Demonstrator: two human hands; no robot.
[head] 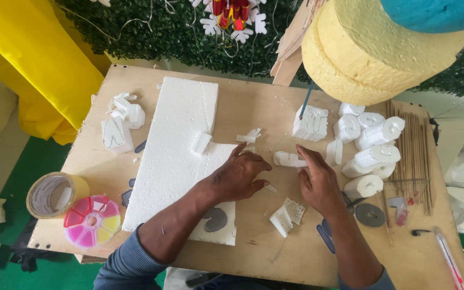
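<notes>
White foam is what I have under my fingers: a small cut piece of polystyrene [288,159] lies on the plywood table [253,102] between my two hands; my right hand [318,180] pinches its near end with thumb and fingertips, the other fingers loosely curled, and I judge the grip should stay light, since this stuff dents and crumbles under a hard squeeze; my left hand [238,176] lies palm down with fingers spread and half bent, holding nothing, its heel on the edge of the big white foam sheet [175,145] and its fingertips on the bare wood just short of the piece; kept there, I reckon, it steadies both sheet and work; to my right a heap of cut foam pieces [369,145] crowds close, touching one another, and beyond it a bundle of thin wooden sticks [412,145] lies lengthwise, so my right elbow has little room to swing out; foam scraps [287,216] lie just below my hands and could get swept off; a grey disc [370,215] sits beside my right wrist; far to the left, well apart, stand a roll of tape [52,194] and a round divided box of pink, red and yellow compartments [92,220]; more foam offcuts [122,123] rest at the table's far left; thick yellow foam discs [371,53] hang over the far right corner.
</notes>
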